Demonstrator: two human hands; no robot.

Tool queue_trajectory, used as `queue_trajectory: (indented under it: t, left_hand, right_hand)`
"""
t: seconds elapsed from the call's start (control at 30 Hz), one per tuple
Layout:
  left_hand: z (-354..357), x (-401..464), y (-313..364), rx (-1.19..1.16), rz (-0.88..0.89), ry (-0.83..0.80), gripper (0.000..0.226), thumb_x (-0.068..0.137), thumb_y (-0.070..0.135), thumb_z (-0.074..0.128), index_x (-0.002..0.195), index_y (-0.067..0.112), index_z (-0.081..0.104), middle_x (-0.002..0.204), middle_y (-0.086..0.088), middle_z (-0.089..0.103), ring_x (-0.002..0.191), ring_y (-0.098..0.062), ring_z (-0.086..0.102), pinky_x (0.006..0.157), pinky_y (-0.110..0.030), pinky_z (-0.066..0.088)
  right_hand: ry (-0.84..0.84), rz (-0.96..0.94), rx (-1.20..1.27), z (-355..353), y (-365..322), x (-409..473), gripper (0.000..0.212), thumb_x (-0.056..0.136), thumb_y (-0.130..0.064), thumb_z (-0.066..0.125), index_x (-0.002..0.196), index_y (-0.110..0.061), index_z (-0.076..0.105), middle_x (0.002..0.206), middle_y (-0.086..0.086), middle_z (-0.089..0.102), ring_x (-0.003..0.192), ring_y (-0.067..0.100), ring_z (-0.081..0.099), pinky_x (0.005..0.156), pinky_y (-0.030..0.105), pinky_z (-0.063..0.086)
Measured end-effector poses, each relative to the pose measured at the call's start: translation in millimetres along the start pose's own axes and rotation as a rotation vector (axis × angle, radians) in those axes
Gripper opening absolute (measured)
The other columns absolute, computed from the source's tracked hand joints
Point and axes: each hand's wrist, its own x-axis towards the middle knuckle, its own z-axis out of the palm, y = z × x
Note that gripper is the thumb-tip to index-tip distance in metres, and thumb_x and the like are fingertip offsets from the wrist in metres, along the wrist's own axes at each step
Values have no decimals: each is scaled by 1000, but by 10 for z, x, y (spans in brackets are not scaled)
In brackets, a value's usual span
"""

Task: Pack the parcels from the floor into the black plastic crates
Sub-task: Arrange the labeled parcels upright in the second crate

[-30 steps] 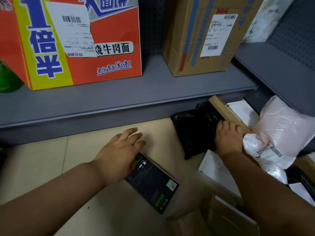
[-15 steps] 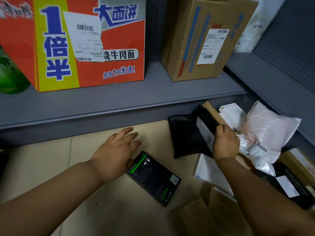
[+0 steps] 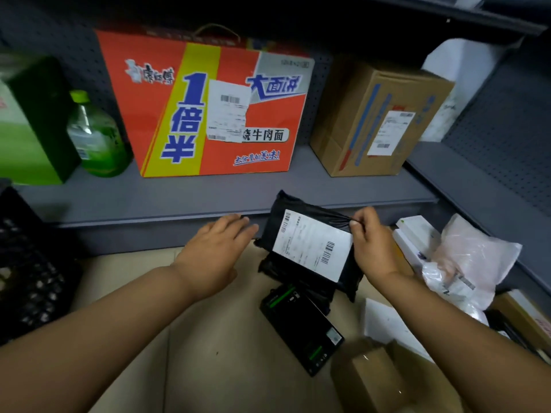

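Parcels: a heap lies on the tiled floor point(image 3: 125, 293) at the right, in the corner under the grey shelf point(image 3: 208, 198) — one is lifted clear of it.
Orange carton point(image 3: 208, 105): the largest thing on the shelf, printed with a big blue "1倍半" on a yellow band, "大面饼" on a grey panel and "牛肉面" in a white strip; a white shipping label with barcodes is stuck over the middle, its small print too blurred to read.
Brown box point(image 3: 378, 120): stands on the shelf to the right of the orange carton, with blue tape stripes and a white barcode label on its side.
Black crate point(image 3: 26, 263): lattice-walled, at the far left edge, only partly in view.
Green bottle point(image 3: 95, 135): stands on the shelf left of the orange carton, beside a green box point(image 3: 32, 123).
Pink bag point(image 3: 474, 260): translucent mailer in the heap at the right, a barcode label on its lower fold.
Black mailer point(image 3: 310, 242): held up above the floor in front of the shelf edge, white label with two barcodes facing the camera — text unreadable.
Black box point(image 3: 301, 326): flat, green markings, lying on the floor below the mailer.
Right hand point(image 3: 372, 242): thumb and fingers pinched closed on the mailer's upper right corner.
Left hand point(image 3: 217, 251): spread flat, fingers extended, holding nothing, just left of the mailer.
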Motion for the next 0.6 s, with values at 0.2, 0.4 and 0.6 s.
queue_trajectory:
  t: [0.2,0.4,0.6]
  left_hand:
    - [-354,-374,-493,53,22,22,112,50,44,84,145,14,32,146,-12,41,129,-29,45,101,-40,40]
    - [-597,-691,-875,218,60,-25,129,46,68,72,149,14,16,149,-17,32,137,-32,32,112,-49,19]
    - [-637,-1029,-1063,138,26,-109,123,59,71,53,149,15,-9,151,-14,16,141,-29,16,115,-49,9]
  right_hand:
    - [-144,-20,252,251,-928,27,17,94,-9,49,79,-14,43,69,-2,46,65,11,40,56,19,32]
    - [-356,14,383,501,-1615,-40,24,94,-9,50,73,-19,42,67,3,46,64,13,41,60,29,33]
    - [-424,77,474,641,-1921,-127,23,95,-7,49,74,-17,44,67,3,45,63,13,40,59,29,32]
